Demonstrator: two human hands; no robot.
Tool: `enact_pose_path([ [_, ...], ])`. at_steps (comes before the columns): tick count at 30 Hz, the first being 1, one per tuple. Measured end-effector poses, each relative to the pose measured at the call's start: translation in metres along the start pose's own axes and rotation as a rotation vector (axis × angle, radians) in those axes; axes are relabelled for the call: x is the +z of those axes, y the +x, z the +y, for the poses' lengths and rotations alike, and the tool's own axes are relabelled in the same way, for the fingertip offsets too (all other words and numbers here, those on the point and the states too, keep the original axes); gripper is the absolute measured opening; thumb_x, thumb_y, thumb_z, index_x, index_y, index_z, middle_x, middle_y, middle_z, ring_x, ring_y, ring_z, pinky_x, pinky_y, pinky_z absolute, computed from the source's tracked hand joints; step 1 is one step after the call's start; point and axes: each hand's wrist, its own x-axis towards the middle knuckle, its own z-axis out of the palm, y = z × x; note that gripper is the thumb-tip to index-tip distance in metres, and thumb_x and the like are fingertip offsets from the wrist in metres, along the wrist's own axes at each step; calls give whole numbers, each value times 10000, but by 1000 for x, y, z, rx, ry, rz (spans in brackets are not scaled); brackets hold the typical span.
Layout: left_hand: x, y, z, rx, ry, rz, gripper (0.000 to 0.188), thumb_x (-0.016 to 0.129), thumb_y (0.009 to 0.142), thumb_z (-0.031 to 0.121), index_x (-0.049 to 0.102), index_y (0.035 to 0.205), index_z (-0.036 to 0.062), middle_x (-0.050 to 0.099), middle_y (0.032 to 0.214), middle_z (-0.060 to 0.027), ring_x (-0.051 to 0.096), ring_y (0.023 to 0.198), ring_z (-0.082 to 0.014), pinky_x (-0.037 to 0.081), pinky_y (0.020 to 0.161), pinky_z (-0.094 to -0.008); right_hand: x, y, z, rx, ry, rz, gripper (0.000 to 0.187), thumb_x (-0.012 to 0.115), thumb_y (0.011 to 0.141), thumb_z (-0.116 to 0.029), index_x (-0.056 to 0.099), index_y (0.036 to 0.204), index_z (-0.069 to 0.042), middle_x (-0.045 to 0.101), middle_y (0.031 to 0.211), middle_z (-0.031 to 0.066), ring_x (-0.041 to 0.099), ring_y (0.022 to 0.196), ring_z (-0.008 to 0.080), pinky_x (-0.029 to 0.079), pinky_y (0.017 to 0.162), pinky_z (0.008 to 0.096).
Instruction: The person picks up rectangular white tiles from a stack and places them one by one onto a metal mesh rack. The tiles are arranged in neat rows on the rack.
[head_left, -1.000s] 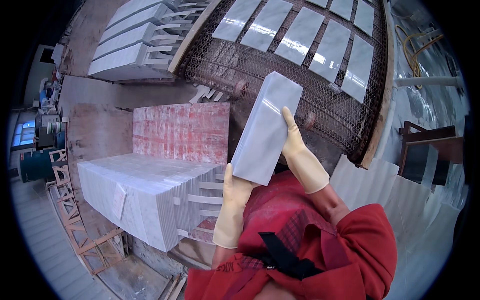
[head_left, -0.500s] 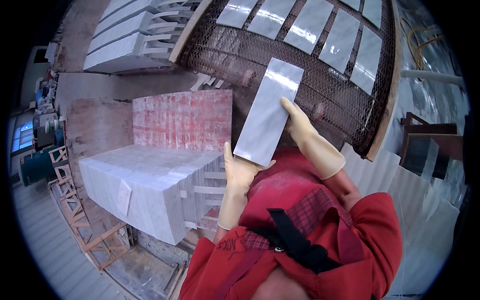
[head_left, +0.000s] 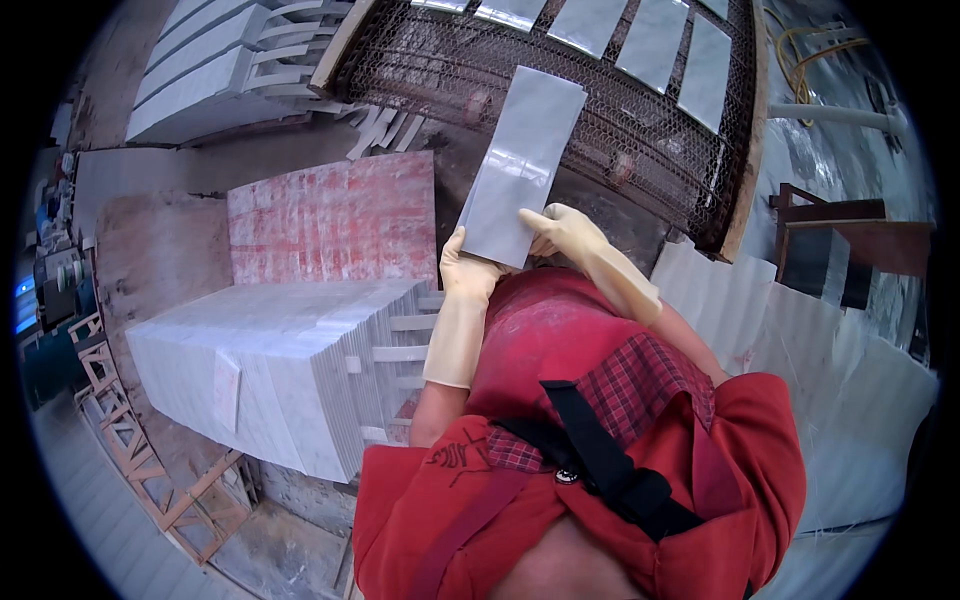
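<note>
Both my hands wear cream rubber gloves. Between them is a long pale grey, glossy stone tile (head_left: pixel 522 165), tilted over the near end of a mesh conveyor. A thin offset edge along its sides looks like a second tile underneath. My left hand (head_left: pixel 470 272) is closed on the lower left corner, thumb up along the side. My right hand (head_left: pixel 568 234) grips the lower right edge, its thumb on the top face and its other fingers partly hidden. To the left stands a large packed row of similar tiles (head_left: pixel 270 330), with white straps at its right side.
Several glossy tiles (head_left: pixel 655 45) lie on the mesh conveyor (head_left: pixel 440 75), edged by wooden rails (head_left: pixel 745 170). Behind the packed row stands a red-stained board (head_left: pixel 330 220). More strapped stacks (head_left: pixel 195 90) are at the far left, near loose white strips (head_left: pixel 385 130). Corrugated sheeting (head_left: pixel 720 310) lies right.
The view has shifted, so the surroundings sit higher and further left. My right hand has come down the tile's edge, closer to my left. An offset second edge now shows under the tile.
</note>
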Motion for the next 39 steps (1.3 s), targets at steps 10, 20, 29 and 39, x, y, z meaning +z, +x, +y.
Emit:
enact_pose_path([
  [10,-8,12,4,-58,-114,164,630,565,839,262,544,1417,11,509,1536,-258,442,1421,-515,312,1100,-775,26,-3,20,-20,506,49,445,714,1016,-395,689,1140,32,767,1049,167,747,900,246,589,847,386],
  [20,-20,31,-18,-66,47,361,361,578,838,140,588,1192,67,598,1342,-229,525,1239,-542,387,978,-815,-5,-2,45,4,413,51,469,685,1029,-420,670,1204,15,761,1109,167,751,987,264,583,940,426],
  [29,-22,28,-21,45,396,223,252,547,1011,51,561,1260,16,599,1346,-263,607,1174,-481,503,943,-739,12,-8,17,113,425,2,483,689,1013,-436,670,1272,-29,729,1204,145,709,1042,268,559,915,419],
  [39,-36,47,-23,-91,112,250,434,580,1077,262,524,1422,4,590,1420,-204,573,1265,-428,488,1015,-665,11,-20,11,51,464,109,550,665,1003,-511,684,1243,-16,726,1004,84,630,792,179,489,667,348],
])
